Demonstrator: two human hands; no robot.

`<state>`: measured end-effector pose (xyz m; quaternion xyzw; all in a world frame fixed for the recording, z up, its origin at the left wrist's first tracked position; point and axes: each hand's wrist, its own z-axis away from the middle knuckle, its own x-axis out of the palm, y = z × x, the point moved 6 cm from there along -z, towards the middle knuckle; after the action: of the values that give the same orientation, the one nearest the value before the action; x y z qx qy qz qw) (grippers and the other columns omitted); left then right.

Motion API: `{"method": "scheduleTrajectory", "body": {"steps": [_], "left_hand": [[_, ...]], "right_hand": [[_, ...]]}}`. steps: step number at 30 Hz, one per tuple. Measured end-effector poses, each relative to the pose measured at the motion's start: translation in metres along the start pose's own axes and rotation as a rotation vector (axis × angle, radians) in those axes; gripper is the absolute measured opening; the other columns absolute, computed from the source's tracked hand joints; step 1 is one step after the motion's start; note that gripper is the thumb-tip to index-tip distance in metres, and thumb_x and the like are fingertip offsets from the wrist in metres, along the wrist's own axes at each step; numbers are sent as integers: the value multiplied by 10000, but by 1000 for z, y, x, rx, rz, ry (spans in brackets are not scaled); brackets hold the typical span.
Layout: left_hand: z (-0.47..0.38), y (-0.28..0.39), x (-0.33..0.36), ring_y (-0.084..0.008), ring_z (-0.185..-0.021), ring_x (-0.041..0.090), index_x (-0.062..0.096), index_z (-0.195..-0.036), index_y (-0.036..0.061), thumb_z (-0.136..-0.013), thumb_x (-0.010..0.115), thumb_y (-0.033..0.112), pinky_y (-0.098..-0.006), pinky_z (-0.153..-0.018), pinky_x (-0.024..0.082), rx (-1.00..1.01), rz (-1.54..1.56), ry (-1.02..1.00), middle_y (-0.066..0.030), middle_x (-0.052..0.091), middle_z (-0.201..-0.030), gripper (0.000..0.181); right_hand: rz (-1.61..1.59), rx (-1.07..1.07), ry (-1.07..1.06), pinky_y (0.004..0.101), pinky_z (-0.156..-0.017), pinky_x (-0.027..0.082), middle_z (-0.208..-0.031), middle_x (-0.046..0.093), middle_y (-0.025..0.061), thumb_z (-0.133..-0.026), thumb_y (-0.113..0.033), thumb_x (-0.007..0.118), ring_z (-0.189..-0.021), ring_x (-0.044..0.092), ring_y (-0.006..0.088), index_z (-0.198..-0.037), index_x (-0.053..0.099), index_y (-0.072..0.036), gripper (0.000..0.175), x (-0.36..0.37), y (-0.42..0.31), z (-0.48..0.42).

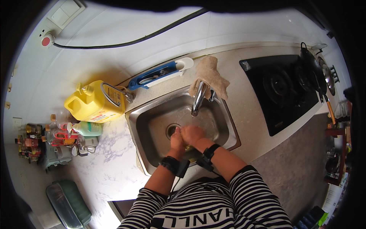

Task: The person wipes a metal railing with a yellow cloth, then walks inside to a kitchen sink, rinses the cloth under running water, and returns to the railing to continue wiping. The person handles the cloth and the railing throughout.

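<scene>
Both hands are together over the stainless steel sink [154, 114], a little below the spout of the chrome faucet [198, 103]. My left hand [177, 141] is beside the drain [172, 130], its fingers touching my right hand. My right hand [193, 134] is blurred, with its fingers curled against the left. Something small and yellow [187, 148] shows beneath the hands, too hidden to name. Whether either hand holds anything cannot be seen. A tan cloth [210, 75] is draped over the base of the faucet.
Left of the sink stand a yellow jug [97, 100], a green pump bottle [85, 128] and several jars. Behind it lies a blue and white caddy [160, 73]. A black gas cooktop [278, 86] is at the right, with a wok [313, 68] beyond. A green lidded box [68, 204] sits lower left.
</scene>
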<state>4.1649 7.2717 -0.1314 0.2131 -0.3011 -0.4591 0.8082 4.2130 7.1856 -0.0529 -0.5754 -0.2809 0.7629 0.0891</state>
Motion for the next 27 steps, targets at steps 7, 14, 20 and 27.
{"method": "scheduleTrajectory", "body": {"steps": [7, 14, 20, 27], "left_hand": [[2, -17, 12, -275, -807, 600, 567, -964, 16, -904, 444, 376, -339, -737, 472, 67, 143, 34, -142, 624, -882, 385], [24, 12, 25, -260, -907, 598, 519, -1050, 23, -894, 463, 421, -369, -762, 491, 27, 114, 18, -135, 587, -1030, 432], [7, 23, 0, -218, -841, 602, 523, -1057, 38, -926, 373, 481, -365, -727, 497, 75, 44, 48, -110, 590, -1002, 485], [0, -19, 27, -230, -876, 593, 525, -1091, 139, -911, 428, 426, -368, -817, 465, -165, 155, -20, -47, 596, -1008, 353]], "right_hand": [[19, -45, 52, 464, -601, 487, -710, 628, 155, -857, -321, 411, -678, 619, 354, -752, 624, -93, 329, -2, -2, 2], [82, 124, 1, 469, -615, 467, -702, 604, 193, -855, -340, 428, -748, 609, 354, -725, 598, -88, 330, -8, 40, -1], [-589, 155, 165, 467, -639, 455, -718, 602, 195, -843, -464, 447, -738, 598, 378, -755, 640, -87, 432, -29, 28, 6], [176, 180, 43, 467, -656, 499, -745, 633, 173, -841, -377, 470, -720, 615, 369, -789, 629, -74, 346, -18, 11, 4]]}}
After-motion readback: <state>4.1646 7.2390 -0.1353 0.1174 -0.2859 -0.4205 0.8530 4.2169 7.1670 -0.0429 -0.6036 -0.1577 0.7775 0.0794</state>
